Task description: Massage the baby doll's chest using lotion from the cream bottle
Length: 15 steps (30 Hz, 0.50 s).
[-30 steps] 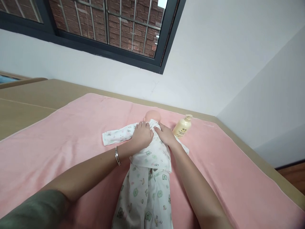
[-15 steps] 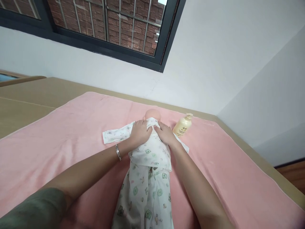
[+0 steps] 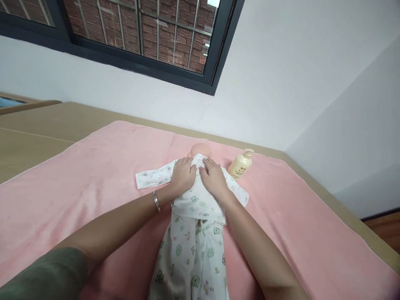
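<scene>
Shirt (image 3: 200,205) — partly hidden under fingers (image 3: 184,165), trousers (image 3: 184,254) cut off below

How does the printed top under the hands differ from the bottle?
Colour: the top is white with small green and other prints; the bottle is pale yellow with dark print.
Form: the top is cloth with sleeves spread to both sides; the bottle is a container with a pump.
Contact: the left hand and right hand touch the top; neither touches the bottle.
Shared: both are on the pink blanket.
</scene>
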Available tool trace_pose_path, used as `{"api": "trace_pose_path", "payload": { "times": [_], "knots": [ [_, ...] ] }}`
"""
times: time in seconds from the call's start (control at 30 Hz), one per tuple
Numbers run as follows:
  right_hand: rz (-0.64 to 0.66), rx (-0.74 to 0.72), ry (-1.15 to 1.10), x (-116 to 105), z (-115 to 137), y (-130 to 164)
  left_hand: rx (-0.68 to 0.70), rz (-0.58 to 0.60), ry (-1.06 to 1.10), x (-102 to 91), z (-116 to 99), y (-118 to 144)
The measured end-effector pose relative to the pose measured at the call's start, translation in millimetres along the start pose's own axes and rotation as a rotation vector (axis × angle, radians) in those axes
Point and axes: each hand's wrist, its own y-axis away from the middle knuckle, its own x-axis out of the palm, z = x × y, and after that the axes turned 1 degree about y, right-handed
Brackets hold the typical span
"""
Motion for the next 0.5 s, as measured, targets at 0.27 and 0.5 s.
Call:
{"api": "trace_pose_path", "payload": {
  "times": [0.27, 0.5],
  "knots": [
    [-0.05, -0.024, -0.007, 0.4, -1.6, -0.5, 0.003, 0.009, 0.0, -0.9, -0.5, 0.3],
    [-0.162, 0.002, -0.018, -2.3, 1.3, 1.4, 0.005, 0.01, 0.002, -0.1, 0.4, -0.1]
  ]
}}
